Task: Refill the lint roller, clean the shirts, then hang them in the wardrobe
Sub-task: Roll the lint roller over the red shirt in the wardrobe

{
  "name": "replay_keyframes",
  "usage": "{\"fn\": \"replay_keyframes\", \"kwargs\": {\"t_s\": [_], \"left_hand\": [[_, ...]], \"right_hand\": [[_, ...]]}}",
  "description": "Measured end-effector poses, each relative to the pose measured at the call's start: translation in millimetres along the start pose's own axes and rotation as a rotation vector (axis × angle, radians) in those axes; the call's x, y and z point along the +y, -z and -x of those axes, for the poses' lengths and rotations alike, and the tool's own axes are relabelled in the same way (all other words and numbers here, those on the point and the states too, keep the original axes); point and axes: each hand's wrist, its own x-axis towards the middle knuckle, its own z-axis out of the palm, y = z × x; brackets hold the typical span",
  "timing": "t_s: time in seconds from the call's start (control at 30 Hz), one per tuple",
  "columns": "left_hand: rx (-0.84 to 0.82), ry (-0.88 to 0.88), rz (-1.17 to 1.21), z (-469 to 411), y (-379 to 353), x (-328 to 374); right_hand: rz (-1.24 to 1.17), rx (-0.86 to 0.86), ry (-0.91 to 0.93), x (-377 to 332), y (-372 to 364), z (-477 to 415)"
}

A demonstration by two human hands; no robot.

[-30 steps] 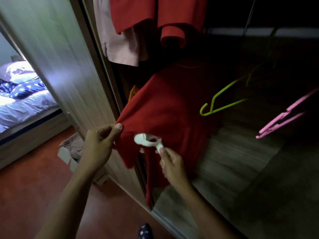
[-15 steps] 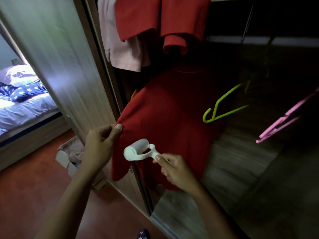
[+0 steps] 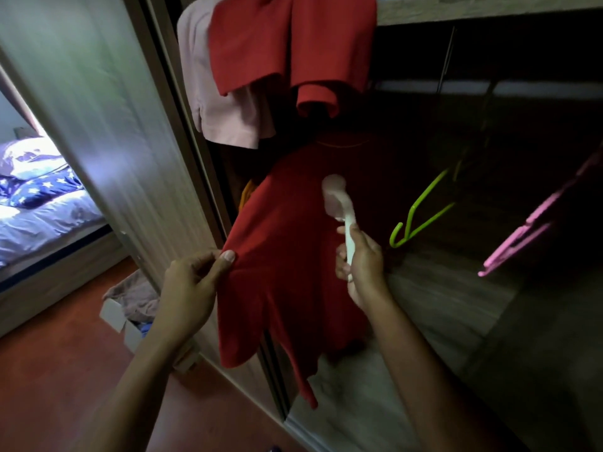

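Both hands busy: left hand (image 3: pixel 189 282) pinches red shirt (image 3: pixel 293 272) edge taut; right hand (image 3: pixel 362 265) grips white lint roller (image 3: pixel 339 203), head blurred, pressed on fabric.

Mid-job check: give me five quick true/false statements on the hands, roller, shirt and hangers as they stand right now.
1. The right hand holds the lint roller by its handle. True.
2. The roller head points down at the floor. False: it points up, against the red shirt.
3. The left hand pinches the shirt's edge. True.
4. The green hanger carries the red shirt. False: it hangs bare, to the right of the shirt.
5. The pink hanger is in the left hand. False: it hangs at the far right, untouched.
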Motion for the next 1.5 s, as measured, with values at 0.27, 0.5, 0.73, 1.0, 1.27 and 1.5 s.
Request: {"fn": "replay_keyframes", "kwargs": {"t_s": [0.27,0.5,0.73,1.0,1.27,1.5], "left_hand": [[-0.029,-0.009,0.007,-1,4,-5],[-0.045,0.007,0.023,-4,0,-7],[-0.042,0.025,0.053,-5,-4,-4],[-0.015,0.031,0.031,-8,6,-12],[-0.023,0.042,0.011,-14,8,-12],[-0.034,0.072,0.022,-22,6,-19]], "right_hand": [[-0.168,0.204,0.037,-30,20,-82],[-0.017,0.194,-0.009,-19,29,-78],[0.306,-0.164,-0.101,72,28,17],[0.415,-0.201,-0.226,76,54,-3],[0.104,0.176,-0.140,28,108,-107],[0.170,0.333,-0.136,43,109,-130]]}}
